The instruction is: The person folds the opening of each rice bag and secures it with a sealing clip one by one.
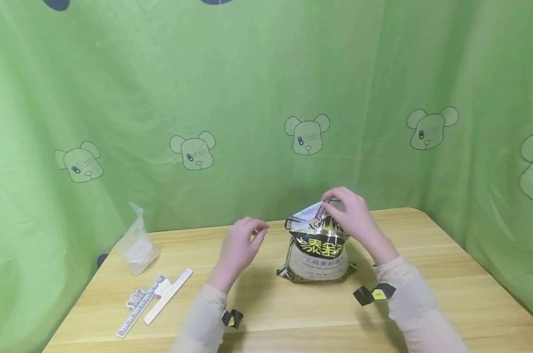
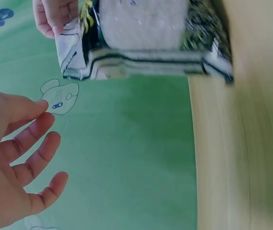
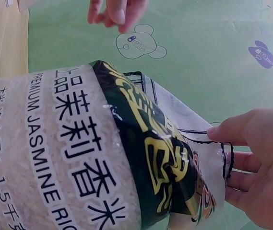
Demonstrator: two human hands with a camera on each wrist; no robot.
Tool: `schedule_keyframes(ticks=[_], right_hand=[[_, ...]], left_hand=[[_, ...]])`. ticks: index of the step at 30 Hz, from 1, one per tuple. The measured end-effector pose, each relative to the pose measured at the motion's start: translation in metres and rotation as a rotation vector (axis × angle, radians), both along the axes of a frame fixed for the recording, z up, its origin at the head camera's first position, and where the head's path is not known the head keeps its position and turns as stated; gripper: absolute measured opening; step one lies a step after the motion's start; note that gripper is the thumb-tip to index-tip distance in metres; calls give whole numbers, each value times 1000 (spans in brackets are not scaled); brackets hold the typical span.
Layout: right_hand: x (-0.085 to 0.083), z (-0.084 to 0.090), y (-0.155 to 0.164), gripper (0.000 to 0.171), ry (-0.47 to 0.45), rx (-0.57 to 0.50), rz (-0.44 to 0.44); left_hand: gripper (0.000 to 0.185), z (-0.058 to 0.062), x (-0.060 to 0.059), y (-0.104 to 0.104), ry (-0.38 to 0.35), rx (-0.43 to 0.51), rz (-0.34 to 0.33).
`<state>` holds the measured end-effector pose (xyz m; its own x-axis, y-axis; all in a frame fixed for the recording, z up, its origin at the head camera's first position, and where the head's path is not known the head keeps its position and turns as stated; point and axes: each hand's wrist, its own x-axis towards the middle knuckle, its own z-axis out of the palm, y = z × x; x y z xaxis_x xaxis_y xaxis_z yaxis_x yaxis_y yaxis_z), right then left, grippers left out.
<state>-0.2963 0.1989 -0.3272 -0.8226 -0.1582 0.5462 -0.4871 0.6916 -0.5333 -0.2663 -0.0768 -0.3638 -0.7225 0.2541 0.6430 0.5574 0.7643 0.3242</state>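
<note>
Your right hand is pinching the top edge of the rice bag, thumb and fingers curled round the flattened, folded plastic at its mouth. The right wrist view is showing it close up: your thumb is pressing on the clear printed flap while the other fingers are wrapping behind it. The bag is standing upright on the wooden table, right of the middle and near the back edge, its black and gold label facing you and the pale rice showing through the lower window.

Your left hand is hovering just left of the bag, well off the plastic and holding nothing. Its fingers are loosely bent with the tips drawn near the thumb in the head view, and the left wrist view is showing them spread and relaxed against the green curtain.

Over at the table's left end, a small clear plastic bag with something white inside is sitting near the back corner. In front of it, a ruler and a white sealing clip are lying side by side, angled toward you, well apart from both hands.
</note>
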Motion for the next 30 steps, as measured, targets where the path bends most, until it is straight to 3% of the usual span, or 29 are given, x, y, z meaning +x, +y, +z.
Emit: schedule_keyframes(ticks=[8,13,18,26,30], right_hand=[[0,0,1,15,-11,-1,-6],[0,2,2,15,-9,3,-6],[1,3,2,15,-15,-5,-11],[2,-1,0,17,-29,-4,-6],[2,0,-2,16,-16,-8,1]], left_hand=[[8,-5,15,-38,225,-135,-25],[9,-6,24,-58,289,-197,-41],[9,-6,35,-74,279,-264,-23],[20,-11,55,-104,167,-363,44],[27,-15,61,-121,158,-394,40]])
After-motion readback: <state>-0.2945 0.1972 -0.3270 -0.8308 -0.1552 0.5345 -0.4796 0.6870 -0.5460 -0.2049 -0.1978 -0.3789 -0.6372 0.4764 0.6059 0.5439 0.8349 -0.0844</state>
